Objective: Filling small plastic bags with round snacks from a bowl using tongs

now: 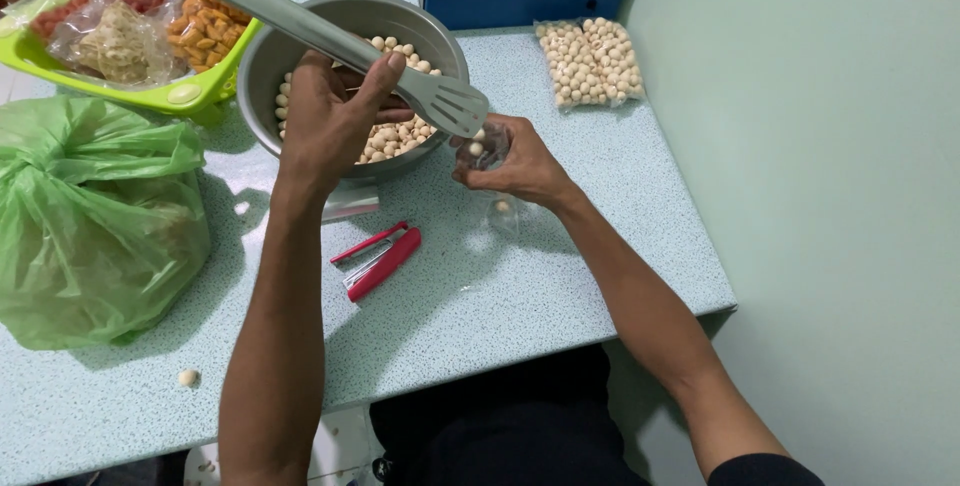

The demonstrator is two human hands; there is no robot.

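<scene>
While both hands work at the bowl's near rim, head view only:
Left hand [335,121]: clenched round the metal tongs [330,38], mid-shaft.
Tongs axis: long, runs diagonally from far-left of that hand to the slotted tip just right of it, jaws together.
Right hand [515,161]: grasping the mouth of a clear plastic bag [492,176], pinched open; a few balls inside.
Key relation: tong tip sits directly over the bag mouth, touching or just above, can't tell; right hand nearer.
Bowl [300,31]: round, brushed steel, beyond both hands, holds pale matte snack balls [400,131].
Stapler [380,261]: red, glossy, near side of left hand.
</scene>
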